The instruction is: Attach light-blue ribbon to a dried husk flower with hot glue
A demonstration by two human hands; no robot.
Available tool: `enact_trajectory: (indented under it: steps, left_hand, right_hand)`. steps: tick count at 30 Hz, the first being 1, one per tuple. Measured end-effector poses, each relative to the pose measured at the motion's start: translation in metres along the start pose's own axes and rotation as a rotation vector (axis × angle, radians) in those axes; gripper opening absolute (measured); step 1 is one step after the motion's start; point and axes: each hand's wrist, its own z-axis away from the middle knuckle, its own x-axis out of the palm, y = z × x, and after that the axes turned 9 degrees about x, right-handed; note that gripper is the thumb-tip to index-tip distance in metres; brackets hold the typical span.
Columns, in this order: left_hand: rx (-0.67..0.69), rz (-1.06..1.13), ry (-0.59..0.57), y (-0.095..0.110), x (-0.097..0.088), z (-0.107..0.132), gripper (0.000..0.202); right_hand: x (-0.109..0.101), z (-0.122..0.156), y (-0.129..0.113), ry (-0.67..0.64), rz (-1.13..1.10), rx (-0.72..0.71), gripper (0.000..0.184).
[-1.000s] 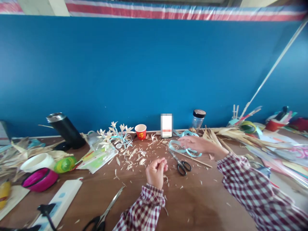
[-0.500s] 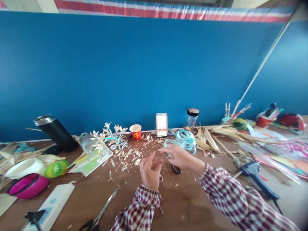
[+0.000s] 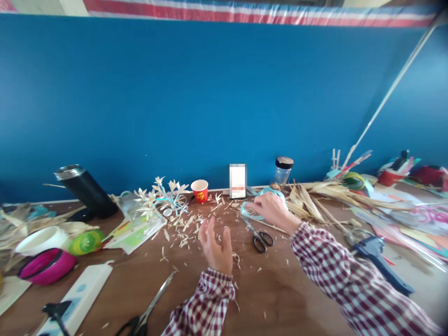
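Note:
My right hand is over the coil of light blue ribbon, fingers curled down onto it; the hand covers much of the coil. My left hand hovers above the table's middle, fingers apart, holding nothing. Just below my right hand lies a pair of black-handled scissors, blades toward the ribbon. Pale husk scraps are scattered beyond my left hand. A second pair of scissors rests at the front, left of my left sleeve.
Husk flowers on blue stems, a red paper cup, a phone and a lidded jar line the back. A black flask and power strip are left. Dried husks and a blue glue gun are right.
My right hand has moved forward and right onto the ribbon, uncovering the nearby scissors. My left hand's fingers have spread from a near pinch. The view has shifted slightly.

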Motion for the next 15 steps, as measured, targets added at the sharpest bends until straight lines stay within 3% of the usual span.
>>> enact_trajectory:
  steps: [4,6,9,12,15]
  left_hand:
    - [0.034,0.012,-0.001,0.000,0.001,0.001,0.037]
    - [0.016,0.035,0.002,-0.001,0.001,0.002,0.035]
    - [-0.041,0.096,-0.093,-0.003,0.000,0.004,0.032]
    - [-0.102,0.156,-0.166,-0.002,-0.001,0.007,0.038]
    - [-0.059,0.215,-0.114,0.000,-0.003,0.009,0.045]
  right_hand:
    - [-0.018,-0.003,0.010,0.009,0.194,-0.046,0.043]
    - [-0.024,-0.004,0.012,0.012,0.241,0.019,0.036]
    - [-0.027,-0.006,0.014,0.083,0.242,0.102,0.035]
    - [-0.021,-0.003,0.013,0.102,0.113,-0.100,0.040]
    - [-0.001,0.004,0.005,-0.050,-0.018,-0.284,0.053]
